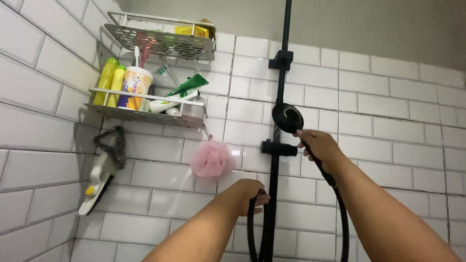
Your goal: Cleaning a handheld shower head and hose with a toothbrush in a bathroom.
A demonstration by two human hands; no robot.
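Observation:
A black handheld shower head [287, 117] is held up by my right hand [318, 147], which grips its handle just beside the black bracket [277, 148] on the vertical black rail [281, 63]. Lower down, my left hand [247, 194] is closed around the looping black hose [252, 233] next to the rail. The hose also runs down past my right forearm [343, 218].
Two metal corner shelves [145, 115] at upper left carry yellow-green bottles [110, 80], a cup with toothbrushes [134, 82] and tubes. A pink mesh sponge [211, 160] hangs below. A white scrub brush [97, 184] and dark scourer hang on the left wall. White tiles cover the walls.

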